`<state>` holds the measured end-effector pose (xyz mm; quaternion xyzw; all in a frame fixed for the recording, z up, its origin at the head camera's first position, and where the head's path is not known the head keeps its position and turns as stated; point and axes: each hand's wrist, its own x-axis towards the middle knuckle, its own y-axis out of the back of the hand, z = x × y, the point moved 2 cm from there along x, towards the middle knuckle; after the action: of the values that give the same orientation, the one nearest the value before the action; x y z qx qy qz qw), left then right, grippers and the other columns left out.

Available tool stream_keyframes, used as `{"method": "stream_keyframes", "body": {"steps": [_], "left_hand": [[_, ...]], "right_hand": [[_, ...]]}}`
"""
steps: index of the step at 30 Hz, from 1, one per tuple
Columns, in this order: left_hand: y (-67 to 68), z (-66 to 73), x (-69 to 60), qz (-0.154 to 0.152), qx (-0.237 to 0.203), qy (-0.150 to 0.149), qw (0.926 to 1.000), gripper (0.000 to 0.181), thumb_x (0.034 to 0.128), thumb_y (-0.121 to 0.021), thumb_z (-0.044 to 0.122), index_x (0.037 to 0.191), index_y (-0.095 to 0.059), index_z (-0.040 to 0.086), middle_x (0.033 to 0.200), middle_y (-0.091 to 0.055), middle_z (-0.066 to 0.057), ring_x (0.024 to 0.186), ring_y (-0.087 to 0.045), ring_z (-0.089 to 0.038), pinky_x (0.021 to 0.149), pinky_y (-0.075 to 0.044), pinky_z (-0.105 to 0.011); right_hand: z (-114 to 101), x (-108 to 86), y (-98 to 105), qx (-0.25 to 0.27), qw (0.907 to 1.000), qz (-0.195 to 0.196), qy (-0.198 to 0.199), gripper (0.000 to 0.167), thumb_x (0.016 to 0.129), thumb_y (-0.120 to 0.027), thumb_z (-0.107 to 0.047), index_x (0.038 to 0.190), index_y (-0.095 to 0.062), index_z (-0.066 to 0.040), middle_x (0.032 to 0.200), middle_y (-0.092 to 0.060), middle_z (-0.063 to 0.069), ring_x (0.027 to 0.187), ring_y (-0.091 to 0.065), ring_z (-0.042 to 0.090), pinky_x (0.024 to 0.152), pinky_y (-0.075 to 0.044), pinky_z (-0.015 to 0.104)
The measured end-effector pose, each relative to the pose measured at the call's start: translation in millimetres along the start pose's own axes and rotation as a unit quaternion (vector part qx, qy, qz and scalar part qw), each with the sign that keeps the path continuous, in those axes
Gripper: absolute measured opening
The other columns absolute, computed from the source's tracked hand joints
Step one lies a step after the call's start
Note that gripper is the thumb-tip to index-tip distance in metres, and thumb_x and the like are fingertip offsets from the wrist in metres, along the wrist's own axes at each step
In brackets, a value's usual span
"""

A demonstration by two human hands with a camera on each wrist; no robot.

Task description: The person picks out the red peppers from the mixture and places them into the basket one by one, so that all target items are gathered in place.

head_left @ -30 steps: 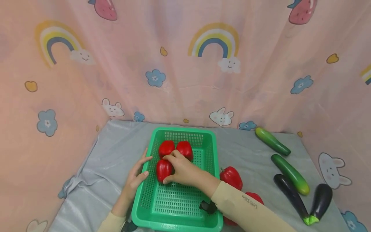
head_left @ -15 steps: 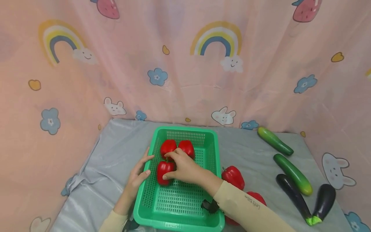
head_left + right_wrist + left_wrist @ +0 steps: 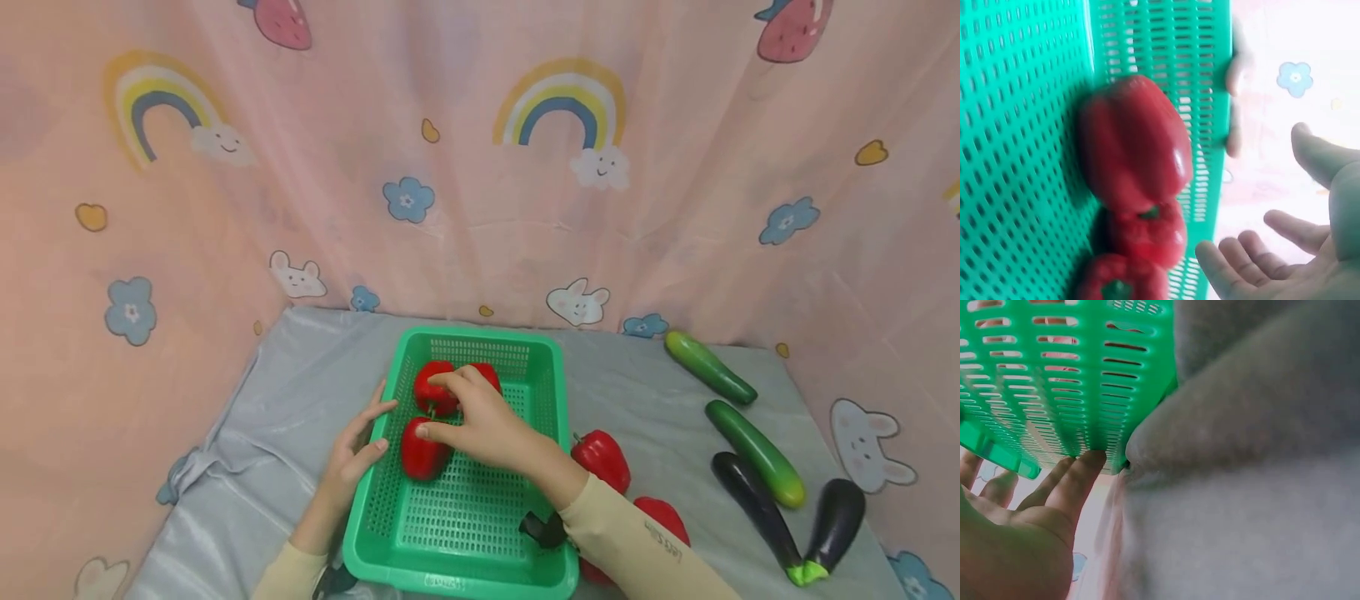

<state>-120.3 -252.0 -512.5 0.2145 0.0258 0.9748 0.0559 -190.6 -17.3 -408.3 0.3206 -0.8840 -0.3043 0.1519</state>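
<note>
A green plastic basket [image 3: 459, 582] stands on the grey cloth, with three red bell peppers inside. The nearest bell pepper [image 3: 423, 454] lies by the left wall, its stem toward the far end. Behind it sit a second bell pepper [image 3: 432, 385] and a third [image 3: 489, 374], partly hidden by my right hand [image 3: 491, 421]. That hand hovers over the peppers, fingers spread and holding nothing; the right wrist view shows it apart from the front pepper [image 3: 1138, 144]. My left hand [image 3: 348, 458] rests against the basket's left side, its fingers [image 3: 1075, 487] touching the outer wall.
Right of the basket lie more red bell peppers, one [image 3: 602, 461] beside the rim and another [image 3: 662, 518] partly under my sleeve. Farther right are two zucchini [image 3: 708, 367] and two eggplants [image 3: 757, 508]. A patterned pink curtain [image 3: 465, 250] hangs behind the cloth.
My right hand has let go of the front bell pepper and risen slightly away from it. The pepper stays in the basket. My left hand keeps its place at the basket's side.
</note>
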Motion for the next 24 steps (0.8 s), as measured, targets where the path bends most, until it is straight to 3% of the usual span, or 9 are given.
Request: {"method": "stream_keyframes", "body": {"steps": [5, 8, 12, 15, 24], "left_hand": [[2.7, 2.7, 2.8, 0.007, -0.010, -0.007, 0.9999, 0.051, 0.0970, -0.055, -0.015, 0.148, -0.052, -0.018, 0.175, -0.024, -0.031, 0.164, -0.027, -0.018, 0.126, -0.025, -0.023], [3.1, 5.6, 5.3, 0.016, -0.020, 0.001, 0.9997, 0.054, 0.0904, -0.057, -0.020, 0.144, -0.053, -0.021, 0.173, -0.027, -0.032, 0.162, -0.032, -0.018, 0.123, -0.031, -0.024], [2.8, 9.9, 8.1, 0.024, -0.014, 0.013, 0.9995, 0.057, 0.0868, -0.058, -0.022, 0.143, -0.055, -0.021, 0.172, -0.030, -0.033, 0.160, -0.037, -0.021, 0.100, -0.050, -0.019], [2.3, 12.4, 9.7, 0.025, 0.000, 0.020, 0.9995, 0.056, 0.0896, -0.060, -0.021, 0.145, -0.056, -0.018, 0.171, -0.032, -0.033, 0.158, -0.037, -0.029, 0.084, -0.052, -0.019], [3.7, 12.1, 16.9, 0.020, 0.014, 0.026, 0.9994, 0.059, 0.0888, -0.059, -0.023, 0.147, -0.058, -0.015, 0.171, -0.035, -0.030, 0.153, -0.034, -0.053, 0.074, -0.052, -0.020]], "right_hand": [[-7.4, -4.0, 8.6, -0.005, 0.9999, 0.006, 0.006, 0.068, 0.100, -0.081, -0.038, 0.154, -0.057, -0.004, 0.131, -0.060, 0.013, 0.113, -0.059, 0.027, 0.087, -0.056, 0.039], [-11.1, -8.0, 16.9, 0.001, 0.9998, 0.019, 0.003, 0.066, 0.100, -0.081, -0.036, 0.154, -0.057, -0.007, 0.131, -0.060, 0.012, 0.109, -0.059, 0.022, 0.084, -0.058, 0.038], [-13.5, -16.6, 31.2, 0.019, 0.9988, 0.044, -0.009, 0.065, 0.099, -0.081, -0.034, 0.155, -0.058, -0.011, 0.134, -0.060, 0.006, 0.113, -0.065, 0.024, 0.088, -0.062, 0.045], [-11.3, -25.4, 40.9, 0.024, 0.9977, 0.059, -0.022, 0.065, 0.099, -0.081, -0.035, 0.155, -0.059, -0.012, 0.138, -0.060, 0.001, 0.118, -0.065, 0.028, 0.092, -0.061, 0.049], [0.9, -53.5, 60.3, 0.031, 0.9956, 0.087, -0.017, 0.060, 0.101, -0.080, -0.032, 0.154, -0.060, -0.011, 0.142, -0.060, 0.004, 0.129, -0.059, 0.027, 0.104, -0.053, 0.050]]}}
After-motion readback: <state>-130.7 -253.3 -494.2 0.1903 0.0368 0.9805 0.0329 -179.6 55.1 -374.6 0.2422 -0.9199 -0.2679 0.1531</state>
